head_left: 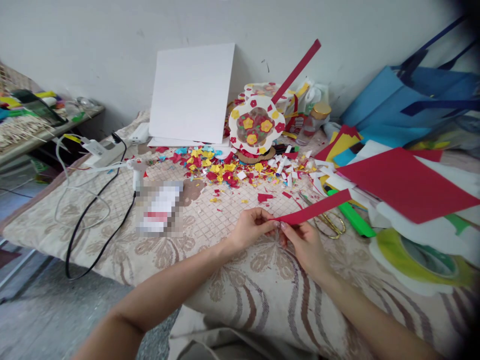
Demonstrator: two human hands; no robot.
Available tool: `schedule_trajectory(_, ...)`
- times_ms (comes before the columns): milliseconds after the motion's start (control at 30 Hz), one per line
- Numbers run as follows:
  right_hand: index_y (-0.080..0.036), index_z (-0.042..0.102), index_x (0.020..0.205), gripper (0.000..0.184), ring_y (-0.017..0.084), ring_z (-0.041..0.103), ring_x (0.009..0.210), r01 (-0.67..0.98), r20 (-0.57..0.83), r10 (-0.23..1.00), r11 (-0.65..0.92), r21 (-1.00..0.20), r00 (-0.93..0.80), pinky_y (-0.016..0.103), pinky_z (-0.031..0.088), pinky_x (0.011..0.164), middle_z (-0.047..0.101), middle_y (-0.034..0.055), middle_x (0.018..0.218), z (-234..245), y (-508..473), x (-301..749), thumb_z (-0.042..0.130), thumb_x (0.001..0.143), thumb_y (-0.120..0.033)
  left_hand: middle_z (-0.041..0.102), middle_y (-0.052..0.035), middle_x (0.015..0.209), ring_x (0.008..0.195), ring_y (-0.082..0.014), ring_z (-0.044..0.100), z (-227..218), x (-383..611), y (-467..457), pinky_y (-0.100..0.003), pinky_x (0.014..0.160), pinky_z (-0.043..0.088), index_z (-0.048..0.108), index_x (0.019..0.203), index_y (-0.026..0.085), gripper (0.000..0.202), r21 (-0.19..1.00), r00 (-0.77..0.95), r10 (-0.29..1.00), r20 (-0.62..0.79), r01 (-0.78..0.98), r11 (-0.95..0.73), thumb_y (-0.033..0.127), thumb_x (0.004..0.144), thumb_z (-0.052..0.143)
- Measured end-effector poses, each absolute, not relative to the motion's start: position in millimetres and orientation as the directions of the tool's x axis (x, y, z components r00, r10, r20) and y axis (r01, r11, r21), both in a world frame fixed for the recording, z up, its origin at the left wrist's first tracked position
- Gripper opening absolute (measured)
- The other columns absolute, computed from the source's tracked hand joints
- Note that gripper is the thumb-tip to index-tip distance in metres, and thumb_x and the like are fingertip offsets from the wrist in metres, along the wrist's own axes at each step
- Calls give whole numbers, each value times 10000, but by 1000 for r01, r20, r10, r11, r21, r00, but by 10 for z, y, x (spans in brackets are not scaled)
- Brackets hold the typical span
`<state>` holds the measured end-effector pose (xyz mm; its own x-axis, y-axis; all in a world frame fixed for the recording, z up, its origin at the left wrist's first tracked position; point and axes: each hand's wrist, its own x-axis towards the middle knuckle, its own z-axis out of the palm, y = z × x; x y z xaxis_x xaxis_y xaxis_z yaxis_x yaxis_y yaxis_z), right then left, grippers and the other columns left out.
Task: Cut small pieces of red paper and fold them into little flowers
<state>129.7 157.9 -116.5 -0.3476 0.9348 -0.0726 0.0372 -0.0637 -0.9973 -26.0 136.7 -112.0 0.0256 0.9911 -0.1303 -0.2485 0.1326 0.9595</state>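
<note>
A narrow red paper strip (317, 208) slants up to the right from between my hands. My left hand (253, 227) pinches its near end between thumb and fingers. Right beside it, my right hand (302, 242) closes on the same end, the two thumbs almost touching. Just beyond the strip lie gold-handled scissors (332, 225), partly hidden by it. A green box cutter (352, 215) rests to their right. Farther back stands a white flower-shaped paper piece (258, 125) with yellow and red blossoms, and another red strip (298, 70) sticks up from behind it.
Colourful paper scraps (217, 167) cover the table's middle. A white board (193, 95) leans on the wall. At left are a glue gun (138, 172), its black cable (80, 225) and a power strip (103, 150). Red paper (408, 182), yellow tape (420, 257) and a blue bag (408, 95) crowd the right.
</note>
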Motion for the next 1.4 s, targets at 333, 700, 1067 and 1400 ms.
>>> schedule_trajectory(333, -197, 587, 755, 209, 124, 523, 475, 38, -51, 940, -41, -998, -337, 247, 433, 467, 588, -22, 547, -1151, 1576, 1290, 619, 805, -397, 596, 0, 568, 509, -72, 545, -1128, -225, 1348, -208, 540, 449, 563, 709, 104, 398, 948, 16, 989, -144, -286, 142, 441, 617, 752)
schedule_trajectory(700, -205, 588, 800, 191, 132, 532, 500, 61, -27, 939, -6, -998, -344, 256, 444, 483, 606, -12, 593, -1126, 1577, 1285, 606, 812, -395, 613, -7, 589, 522, -76, 559, -1150, -215, 1350, -216, 564, 466, 565, 724, 109, 378, 928, 21, 986, -164, -335, 162, 435, 644, 737)
schedule_trajectory(1067, -206, 585, 818, 195, 121, 498, 464, 15, -56, 955, -54, -998, -292, 241, 412, 446, 575, -35, 553, -1179, 1593, 1289, 625, 797, -396, 620, -8, 638, 585, -92, 582, -1138, -186, 1333, -234, 609, 457, 557, 748, 107, 376, 914, 31, 990, -137, -381, 138, 376, 606, 779)
schedule_trajectory(1400, -205, 591, 776, 218, 132, 515, 473, -2, -66, 939, -71, -997, -338, 254, 420, 451, 603, -16, 578, -1202, 1597, 1283, 631, 781, -420, 612, -18, 617, 557, -84, 565, -1125, -188, 1324, -221, 579, 465, 562, 719, 108, 377, 926, -5, 986, -167, -344, 155, 450, 669, 712)
